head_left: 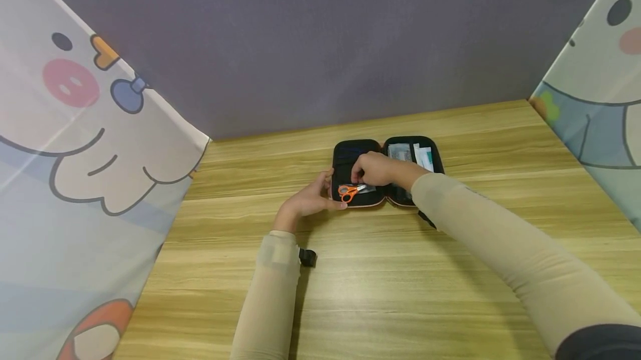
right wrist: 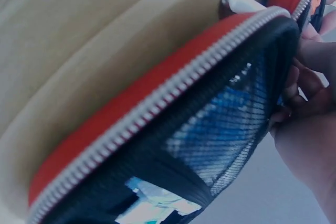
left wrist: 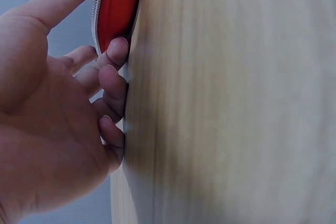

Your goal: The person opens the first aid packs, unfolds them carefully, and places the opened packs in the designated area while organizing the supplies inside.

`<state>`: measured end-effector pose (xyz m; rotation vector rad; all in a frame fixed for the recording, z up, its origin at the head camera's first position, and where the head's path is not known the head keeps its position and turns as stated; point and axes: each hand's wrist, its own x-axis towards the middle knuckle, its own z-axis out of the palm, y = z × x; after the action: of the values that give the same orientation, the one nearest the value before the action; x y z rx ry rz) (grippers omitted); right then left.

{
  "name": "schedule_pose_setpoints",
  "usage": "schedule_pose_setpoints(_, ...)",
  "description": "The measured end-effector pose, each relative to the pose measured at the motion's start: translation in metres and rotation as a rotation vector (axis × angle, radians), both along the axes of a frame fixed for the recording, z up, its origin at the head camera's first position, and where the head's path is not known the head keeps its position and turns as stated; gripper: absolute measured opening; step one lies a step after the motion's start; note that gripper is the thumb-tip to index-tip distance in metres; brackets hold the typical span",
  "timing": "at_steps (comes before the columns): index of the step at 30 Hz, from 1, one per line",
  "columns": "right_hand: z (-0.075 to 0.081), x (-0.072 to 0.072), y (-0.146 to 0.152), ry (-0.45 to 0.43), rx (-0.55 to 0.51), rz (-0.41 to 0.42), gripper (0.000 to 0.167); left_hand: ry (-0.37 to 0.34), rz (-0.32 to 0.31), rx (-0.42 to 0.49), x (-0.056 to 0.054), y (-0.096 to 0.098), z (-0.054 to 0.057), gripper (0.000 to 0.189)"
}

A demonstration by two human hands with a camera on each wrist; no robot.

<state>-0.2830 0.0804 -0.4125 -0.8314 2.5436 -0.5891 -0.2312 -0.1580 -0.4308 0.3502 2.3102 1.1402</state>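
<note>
A red zippered case [left wrist: 119,11] with a black lining lies unfolded on the table. My left hand [head_left: 312,197] holds its near left corner, thumb along the front edge and fingers at the side. Orange-handled scissors [head_left: 345,193] lie in the left half, beside a small clear packet [head_left: 369,188]. Over that half, just above the scissors, my right hand [head_left: 376,168] reaches in with curled fingers pointing down. What its fingertips touch or pinch is hidden. Packets [head_left: 400,152] sit in the right half, and a mesh pocket [right wrist: 220,124] shows in the right wrist view.
The wooden table [head_left: 380,282] extends around the case. A grey wall panel [head_left: 320,43] stands behind it, with cartoon-printed panels [head_left: 90,182] at both sides. A dark strap [head_left: 427,218] pokes out near the case's front right corner.
</note>
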Motion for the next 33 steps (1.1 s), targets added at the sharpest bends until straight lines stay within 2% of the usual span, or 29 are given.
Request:
schedule_pose_setpoints(8, 0.0103, 0.0043, -0.0018, -0.047, 0.027, 0.003, 0.03, 0.004, 0.013, 0.008, 0.0001, 0.0007, -0.0008, 0.114)
schedule_pose_setpoints(16, 0.0089, 0.006, -0.002, -0.067, 0.034, -0.009, 0.04, 0.004, 0.014, 0.006, 0.0009, 0.0003, -0.0004, 0.114)
schedule_pose_setpoints(25, 0.0068, 0.0046, -0.0002, -0.03, 0.009, -0.03, 0.035, 0.008, 0.009, 0.007, -0.0001, 0.0011, -0.0001, 0.113)
schedule_pose_setpoints(30, 0.0042, 0.0068, -0.0011, 0.015, 0.032, -0.058, 0.026, 0.005, 0.009, -0.005, 0.0014, 0.0, -0.0017, 0.113)
schedule_pose_setpoints(33, 0.0039, 0.0076, -0.0034, 0.019, 0.039, -0.061, 0.027, 0.009, 0.014, -0.014, 0.0015, -0.0006, -0.0028, 0.113)
